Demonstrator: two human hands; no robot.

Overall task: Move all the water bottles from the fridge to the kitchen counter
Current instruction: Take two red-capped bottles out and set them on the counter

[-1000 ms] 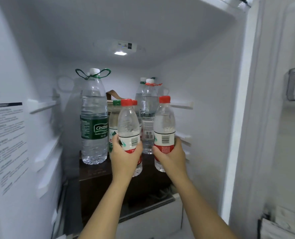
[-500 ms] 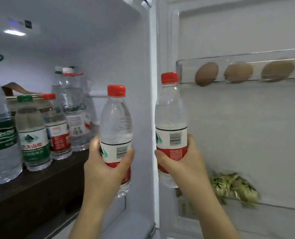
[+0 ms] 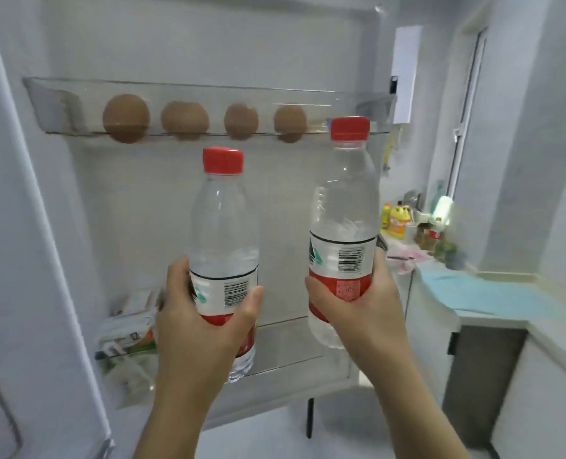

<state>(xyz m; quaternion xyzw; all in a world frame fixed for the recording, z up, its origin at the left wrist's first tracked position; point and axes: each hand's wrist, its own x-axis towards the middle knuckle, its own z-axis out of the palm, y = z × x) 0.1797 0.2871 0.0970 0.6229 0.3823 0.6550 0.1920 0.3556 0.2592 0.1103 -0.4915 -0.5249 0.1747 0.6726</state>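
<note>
While gripped upright by both hands, two water-filled bottles.

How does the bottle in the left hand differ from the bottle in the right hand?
The left bottle is held lower than the right bottle. The left hand covers most of its red band; the right hand leaves more showing. Both are upright, clear, red-capped, same label.

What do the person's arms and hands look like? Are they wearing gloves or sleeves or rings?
Both arms are bare as far as the picture shows: no sleeves reach the forearms. The left hand and the right hand wear no gloves. No watch or bracelet shows on either wrist, and no ring shows on the fingers that can be seen.
</note>
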